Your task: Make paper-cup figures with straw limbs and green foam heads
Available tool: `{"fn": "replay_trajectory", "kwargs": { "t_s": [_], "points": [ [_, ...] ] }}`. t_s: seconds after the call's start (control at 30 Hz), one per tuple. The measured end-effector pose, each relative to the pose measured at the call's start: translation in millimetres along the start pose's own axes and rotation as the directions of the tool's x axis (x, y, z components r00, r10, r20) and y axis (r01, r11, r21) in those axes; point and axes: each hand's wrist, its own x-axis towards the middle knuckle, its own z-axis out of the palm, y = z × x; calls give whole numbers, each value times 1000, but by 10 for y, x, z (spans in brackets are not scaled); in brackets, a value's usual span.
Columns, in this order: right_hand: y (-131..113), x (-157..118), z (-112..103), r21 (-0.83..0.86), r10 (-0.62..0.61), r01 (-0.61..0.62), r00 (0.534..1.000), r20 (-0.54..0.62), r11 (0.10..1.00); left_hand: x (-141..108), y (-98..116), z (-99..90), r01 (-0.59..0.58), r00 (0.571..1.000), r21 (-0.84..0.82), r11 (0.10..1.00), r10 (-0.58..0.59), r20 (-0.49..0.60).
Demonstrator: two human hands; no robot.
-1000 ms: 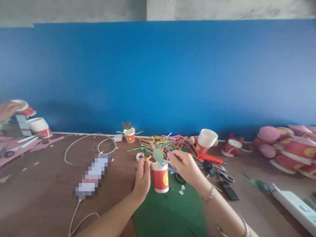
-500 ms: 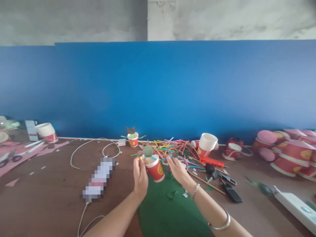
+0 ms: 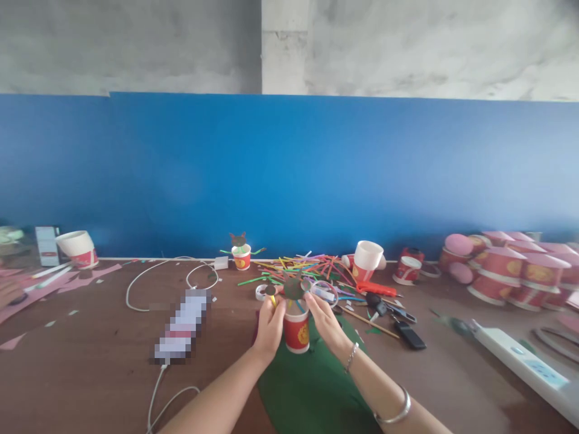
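Observation:
A red and white paper cup [image 3: 297, 333] stands upright on green paper [image 3: 316, 392], between my hands. Above its rim is a dark green round head with pointed ears [image 3: 294, 288], with a small dark disc on each side. My left hand [image 3: 270, 322] is closed at the cup's left side, its fingertips on a yellow strip below the left disc [image 3: 270, 290]. My right hand [image 3: 324, 319] has its fingers together, pinching at the right disc [image 3: 306, 285] beside the rim.
Behind lie many coloured pipe cleaners [image 3: 312, 265] and a finished-looking cup figure [image 3: 242, 258]. A phone [image 3: 185, 325] with cable is left; keys [image 3: 409, 334], a glue gun [image 3: 377, 289], stacked red cups [image 3: 495, 271] and a power strip [image 3: 520, 355] are right.
The cup has moved right and nearer and now stands upright instead of tilted. My right hand has closed in on the right disc. At the far left edge, another person's hand has come into view.

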Motion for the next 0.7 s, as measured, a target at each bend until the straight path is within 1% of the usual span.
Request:
{"fn": "replay_trajectory", "kwargs": {
  "t_s": [0.17,0.3,0.47,0.57,0.63,0.7],
  "points": [
    [100,30,-62,-79,-60,61,998,9,995,-22,65,32,-13,998,40,999,10,68],
    [153,56,-76,-159,-135,134,991,6,978,-30,57,-6,-9,989,84,996,-4,146],
    [138,21,-44,-280,-273,273,961,39,920,-50,13,-60,-92,983,196,976,58,174],
    [127,3,-36,-315,-337,332,941,42,889,-66,35,-33,-103,971,180,978,59,230],
    [141,5,-45,-332,-349,336,937,21,881,-73,50,-5,-95,975,187,978,54,216],
    [169,16,-62,-350,-340,315,940,-10,882,-78,51,15,-82,980,218,973,39,197]
  ]
}}
